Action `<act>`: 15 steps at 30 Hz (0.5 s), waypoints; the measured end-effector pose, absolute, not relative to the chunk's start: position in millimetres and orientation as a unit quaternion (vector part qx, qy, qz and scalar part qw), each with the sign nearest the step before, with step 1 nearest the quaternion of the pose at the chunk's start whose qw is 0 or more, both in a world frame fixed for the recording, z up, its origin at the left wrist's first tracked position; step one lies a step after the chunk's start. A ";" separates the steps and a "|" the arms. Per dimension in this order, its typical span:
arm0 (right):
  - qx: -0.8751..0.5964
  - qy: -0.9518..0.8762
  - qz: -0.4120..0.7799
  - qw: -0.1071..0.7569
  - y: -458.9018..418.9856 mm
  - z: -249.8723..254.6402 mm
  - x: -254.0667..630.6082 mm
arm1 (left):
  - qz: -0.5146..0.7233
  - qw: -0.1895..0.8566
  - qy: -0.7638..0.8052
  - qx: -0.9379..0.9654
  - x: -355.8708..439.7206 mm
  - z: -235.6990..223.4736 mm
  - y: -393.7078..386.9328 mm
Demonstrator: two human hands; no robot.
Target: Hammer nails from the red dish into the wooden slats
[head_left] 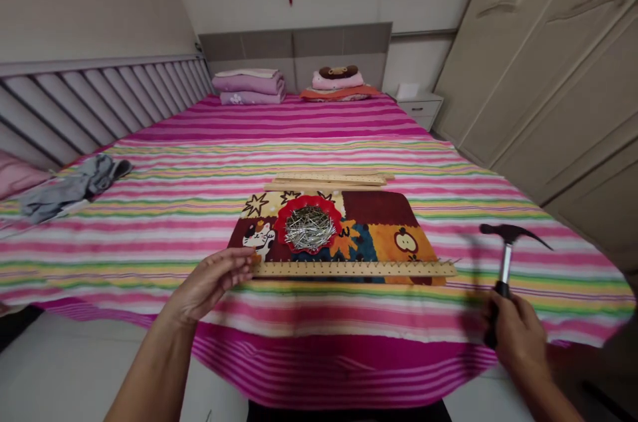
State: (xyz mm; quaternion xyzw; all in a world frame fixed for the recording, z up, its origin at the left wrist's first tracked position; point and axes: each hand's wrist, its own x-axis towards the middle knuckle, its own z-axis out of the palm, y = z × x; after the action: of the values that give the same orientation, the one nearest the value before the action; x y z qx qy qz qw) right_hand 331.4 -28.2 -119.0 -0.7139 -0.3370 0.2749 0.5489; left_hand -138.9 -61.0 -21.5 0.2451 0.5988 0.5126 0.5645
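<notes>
Crosswise, a nail-studded strip (356, 268) overlies striped bedding (319, 316), grey headboard (259, 48) beyond.

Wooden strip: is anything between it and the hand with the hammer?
Nothing visible stands in the way: only striped bedspread shows between the right hand, closed on the hammer, and the right end of the strip.

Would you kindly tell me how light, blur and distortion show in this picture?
Head view: dim light, with a soft shadow on the striped bedspread beside the hammer; head view: the right hand looks blurred, the wooden strip clearer; head view: wide-angle stretching seems to bow the bedspread's near edge.
</notes>
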 end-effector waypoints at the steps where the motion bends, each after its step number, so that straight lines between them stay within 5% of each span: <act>1: -0.699 -0.327 0.291 0.565 -38.3 -117.5 323.8 | 0.528 0.559 0.595 0.235 -140.2 -23.9 -68.6; 7: -0.574 -0.286 0.460 0.614 -76.3 -97.7 276.2 | 0.610 0.488 0.603 0.161 -145.9 -47.2 -96.8; 15: -0.536 -0.454 0.511 0.497 -92.7 -96.6 223.9 | 0.680 0.444 0.574 0.102 -141.0 -71.7 -108.5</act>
State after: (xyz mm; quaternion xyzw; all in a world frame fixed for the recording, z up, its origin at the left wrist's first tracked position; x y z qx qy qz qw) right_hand 223.9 -92.7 -96.6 -0.5355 -0.4535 0.5107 0.4968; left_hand -141.0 -108.5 -71.7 0.1018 0.5744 0.6799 0.4443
